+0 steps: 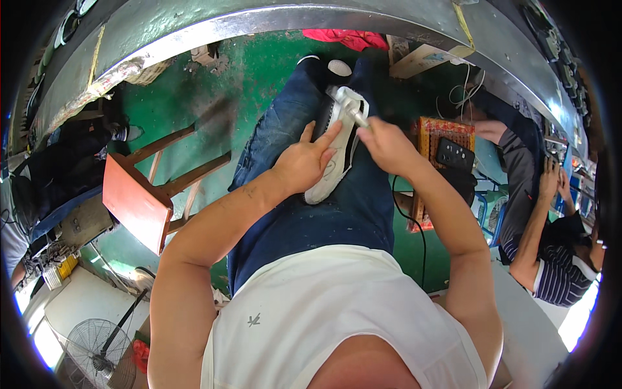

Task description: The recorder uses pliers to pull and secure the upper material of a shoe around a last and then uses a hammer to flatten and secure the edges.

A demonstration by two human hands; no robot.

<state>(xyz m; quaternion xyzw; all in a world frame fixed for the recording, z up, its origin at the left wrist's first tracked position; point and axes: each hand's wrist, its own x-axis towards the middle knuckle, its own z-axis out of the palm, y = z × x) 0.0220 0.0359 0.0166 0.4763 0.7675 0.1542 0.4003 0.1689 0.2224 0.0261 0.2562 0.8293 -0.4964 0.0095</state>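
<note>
A long white shoe (pixel 332 165) lies lengthwise over my lap, its far end between my thighs. Dark edging shows along its sides. My left hand (pixel 304 162) grips the shoe's left edge, with one finger stretched over the pale top face and another along the dark side. In my right hand (pixel 387 146) is a small hammer (pixel 354 110), its fingers closed round the short handle. The pale, slightly blurred hammer head is over the far part of the shoe; whether it touches cannot be told.
A long metal-edged bench (pixel 259 24) curves across the far side. An orange-topped stool (pixel 137 202) lies tipped at left. A woven seat (pixel 447 129) at right carries a black phone (pixel 453 154). A co-worker (pixel 551 259) sits far right; a fan (pixel 100 356) stands lower left.
</note>
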